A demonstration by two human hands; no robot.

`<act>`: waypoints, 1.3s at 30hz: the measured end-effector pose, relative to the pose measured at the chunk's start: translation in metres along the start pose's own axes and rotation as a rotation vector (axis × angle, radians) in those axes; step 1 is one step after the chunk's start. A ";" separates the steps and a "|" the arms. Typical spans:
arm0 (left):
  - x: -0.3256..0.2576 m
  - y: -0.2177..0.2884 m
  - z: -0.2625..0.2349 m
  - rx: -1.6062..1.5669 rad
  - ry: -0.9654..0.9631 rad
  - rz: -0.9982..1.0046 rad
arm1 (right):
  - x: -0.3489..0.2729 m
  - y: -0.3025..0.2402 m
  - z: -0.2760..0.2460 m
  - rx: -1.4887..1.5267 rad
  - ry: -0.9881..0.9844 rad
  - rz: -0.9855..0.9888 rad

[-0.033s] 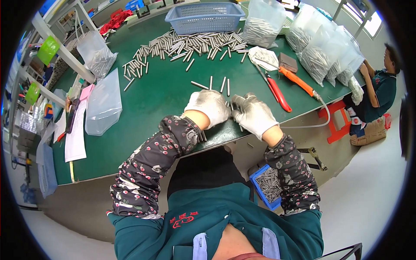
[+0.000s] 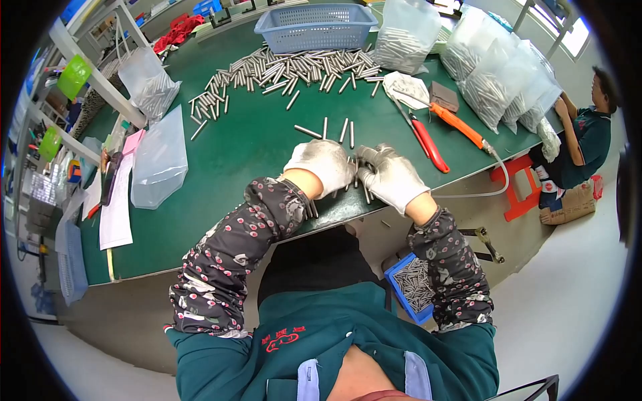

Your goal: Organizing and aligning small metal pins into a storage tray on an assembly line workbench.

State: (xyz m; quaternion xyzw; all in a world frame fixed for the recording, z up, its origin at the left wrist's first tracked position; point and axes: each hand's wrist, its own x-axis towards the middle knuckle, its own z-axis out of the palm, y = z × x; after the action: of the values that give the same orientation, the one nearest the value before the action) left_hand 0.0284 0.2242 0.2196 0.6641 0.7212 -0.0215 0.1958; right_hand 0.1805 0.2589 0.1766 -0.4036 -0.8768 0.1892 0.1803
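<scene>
Both my hands wear white gloves and work side by side at the front edge of the green table [image 2: 254, 147]. My left hand [image 2: 321, 166] is curled around a few short metal rods [image 2: 354, 172] that stick out between the two hands. My right hand [image 2: 393, 179] pinches the same bunch from the other side. Three loose rods [image 2: 336, 129] lie just beyond my fingers. A long heap of the same rods [image 2: 287, 70] is spread across the far part of the table.
A blue basket [image 2: 314, 27] stands at the back, with clear bags of rods [image 2: 501, 73] at the right. Red pliers [image 2: 425, 137] and an orange hose tool [image 2: 458, 125] lie right of my hands. An empty clear bag [image 2: 159, 160] lies left. A blue bin of rods [image 2: 414, 284] sits below. Another person [image 2: 585, 140] sits at the right.
</scene>
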 end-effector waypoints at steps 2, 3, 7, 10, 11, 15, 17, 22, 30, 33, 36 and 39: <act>0.001 -0.006 0.002 0.038 0.003 0.018 | 0.003 0.004 0.002 0.037 -0.004 0.017; 0.001 -0.012 0.003 0.035 0.058 0.048 | 0.005 0.004 0.002 0.058 -0.004 -0.004; 0.001 -0.046 0.012 -0.107 0.200 0.314 | 0.012 0.001 0.009 0.014 -0.038 -0.093; -0.002 -0.058 0.015 -0.108 0.182 0.400 | 0.018 -0.006 0.008 0.016 -0.131 -0.189; -0.007 -0.060 0.014 -0.101 0.172 0.436 | 0.019 -0.009 0.010 0.036 -0.176 -0.238; -0.042 -0.080 0.004 -0.123 0.405 0.469 | 0.019 -0.013 0.018 0.134 -0.175 -0.369; -0.066 -0.101 0.004 -0.104 0.448 0.457 | 0.019 -0.014 0.010 0.335 -0.214 -0.366; -0.118 -0.146 0.032 0.058 0.407 0.466 | 0.006 -0.013 -0.002 0.138 -0.221 -0.679; -0.126 -0.142 0.047 0.120 0.326 0.506 | 0.013 -0.024 0.019 0.078 -0.162 -0.741; -0.125 -0.143 0.051 0.117 0.361 0.516 | 0.012 -0.026 0.021 0.103 -0.127 -0.748; -0.127 -0.142 0.050 0.091 0.358 0.517 | 0.012 -0.026 0.023 0.082 -0.192 -0.774; -0.129 -0.145 0.051 0.065 0.370 0.526 | 0.023 -0.030 0.001 0.202 0.022 -0.732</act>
State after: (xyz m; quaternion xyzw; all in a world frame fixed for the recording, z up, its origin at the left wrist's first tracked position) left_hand -0.0939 0.0700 0.1789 0.8263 0.5471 0.1279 0.0387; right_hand 0.1467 0.2586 0.1941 -0.0457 -0.9380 0.1931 0.2843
